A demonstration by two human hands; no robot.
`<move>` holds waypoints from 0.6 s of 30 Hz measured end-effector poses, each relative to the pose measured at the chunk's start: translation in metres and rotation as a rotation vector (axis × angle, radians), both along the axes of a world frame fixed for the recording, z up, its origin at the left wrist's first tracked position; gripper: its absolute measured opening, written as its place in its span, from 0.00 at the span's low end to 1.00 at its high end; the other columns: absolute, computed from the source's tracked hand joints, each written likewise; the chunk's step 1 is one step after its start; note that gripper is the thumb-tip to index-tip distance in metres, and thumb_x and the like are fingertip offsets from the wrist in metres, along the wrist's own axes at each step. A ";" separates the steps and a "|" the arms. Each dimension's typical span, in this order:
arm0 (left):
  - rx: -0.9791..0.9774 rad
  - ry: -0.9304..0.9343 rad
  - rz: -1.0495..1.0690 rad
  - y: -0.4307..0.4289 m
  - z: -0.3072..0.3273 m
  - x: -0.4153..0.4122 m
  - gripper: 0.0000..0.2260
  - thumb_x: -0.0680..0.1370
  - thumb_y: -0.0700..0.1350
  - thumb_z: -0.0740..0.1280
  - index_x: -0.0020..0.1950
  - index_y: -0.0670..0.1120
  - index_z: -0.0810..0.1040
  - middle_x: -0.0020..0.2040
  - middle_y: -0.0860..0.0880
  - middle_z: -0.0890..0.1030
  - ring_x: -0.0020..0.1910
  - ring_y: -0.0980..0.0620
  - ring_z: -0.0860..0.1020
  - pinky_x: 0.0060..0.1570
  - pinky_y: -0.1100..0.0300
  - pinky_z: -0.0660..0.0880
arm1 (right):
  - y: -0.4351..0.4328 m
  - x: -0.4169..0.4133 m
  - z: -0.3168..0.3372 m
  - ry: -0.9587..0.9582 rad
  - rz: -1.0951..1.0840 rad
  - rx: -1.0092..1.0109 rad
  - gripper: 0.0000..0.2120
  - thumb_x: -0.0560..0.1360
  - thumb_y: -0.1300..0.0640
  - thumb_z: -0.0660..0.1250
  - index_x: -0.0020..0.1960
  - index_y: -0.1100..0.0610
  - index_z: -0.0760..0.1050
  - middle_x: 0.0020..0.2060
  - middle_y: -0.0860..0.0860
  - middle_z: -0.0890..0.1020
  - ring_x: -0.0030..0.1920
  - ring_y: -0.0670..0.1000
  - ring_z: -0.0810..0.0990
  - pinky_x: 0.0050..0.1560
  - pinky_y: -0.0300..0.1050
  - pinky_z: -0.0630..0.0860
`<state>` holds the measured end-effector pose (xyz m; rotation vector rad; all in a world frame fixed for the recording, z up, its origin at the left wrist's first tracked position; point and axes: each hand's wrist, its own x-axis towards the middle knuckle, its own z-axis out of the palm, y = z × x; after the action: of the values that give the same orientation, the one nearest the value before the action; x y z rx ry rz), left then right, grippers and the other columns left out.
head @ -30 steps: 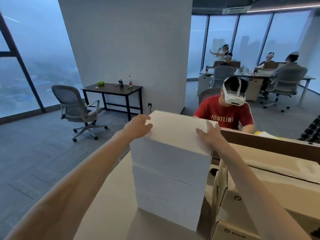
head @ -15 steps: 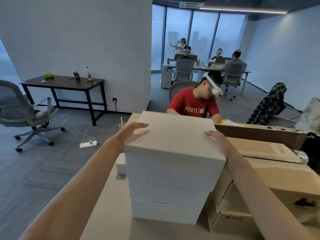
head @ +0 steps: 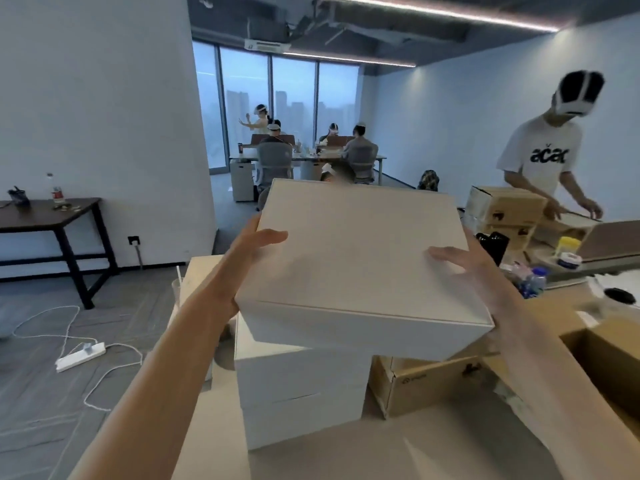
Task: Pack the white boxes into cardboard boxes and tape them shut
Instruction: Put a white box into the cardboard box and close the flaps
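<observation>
We're gripping the top white box (head: pixel 360 258) by opposite edges, left hand (head: pixel 256 244) & right hand (head: pixel 460 263) wrapped round it, prob. to carry it level. It's hovering over 2 more white boxes (head: pixel 301 382) stacked on the table (head: pixel 450 452). 2 cardboard boxes (head: pixel 422 386) are sitting near us; the right one's open, prob. awaiting it.

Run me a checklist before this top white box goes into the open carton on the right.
1. Left hand grip on top box: ok, thumb on the lid at the left edge.
2. Right hand grip: ok, fingers over the right edge.
3. Top box clear of stack: cannot tell, underside hidden.
4. Carton open: ok.
5. Room inside carton: cannot tell, mostly out of frame.
</observation>
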<state>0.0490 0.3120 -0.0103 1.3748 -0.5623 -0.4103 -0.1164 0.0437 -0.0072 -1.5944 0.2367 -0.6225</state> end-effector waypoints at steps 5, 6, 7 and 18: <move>-0.008 -0.086 -0.184 -0.068 0.013 -0.047 0.32 0.63 0.48 0.66 0.68 0.59 0.69 0.54 0.49 0.82 0.47 0.47 0.82 0.37 0.58 0.78 | -0.043 -0.086 0.005 -0.029 -0.165 -0.043 0.28 0.65 0.56 0.72 0.63 0.46 0.71 0.42 0.39 0.85 0.44 0.41 0.84 0.39 0.35 0.77; -0.018 -0.100 -0.227 -0.086 0.014 -0.059 0.30 0.63 0.47 0.66 0.66 0.60 0.70 0.52 0.51 0.82 0.45 0.49 0.82 0.37 0.59 0.78 | -0.053 -0.103 0.004 -0.037 -0.201 -0.032 0.28 0.64 0.55 0.72 0.63 0.45 0.72 0.44 0.40 0.84 0.47 0.43 0.84 0.42 0.38 0.78; -0.031 -0.109 -0.267 -0.105 0.016 -0.070 0.27 0.64 0.46 0.66 0.63 0.60 0.70 0.49 0.52 0.83 0.43 0.52 0.83 0.36 0.60 0.79 | -0.064 -0.121 0.004 -0.047 -0.239 -0.021 0.27 0.64 0.55 0.71 0.62 0.43 0.72 0.46 0.41 0.84 0.50 0.45 0.83 0.45 0.42 0.78; -0.043 -0.179 -0.511 -0.338 -0.002 -0.213 0.35 0.64 0.44 0.67 0.71 0.50 0.65 0.60 0.50 0.79 0.57 0.53 0.79 0.53 0.63 0.75 | -0.239 -0.306 -0.015 0.010 -0.528 -0.067 0.26 0.64 0.53 0.69 0.62 0.47 0.72 0.47 0.42 0.84 0.47 0.46 0.83 0.46 0.47 0.76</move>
<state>-0.1641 -0.0261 -0.0122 1.2238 -1.0719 -0.6838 -0.4225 -0.1955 -0.0224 -1.6051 0.6624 -1.0351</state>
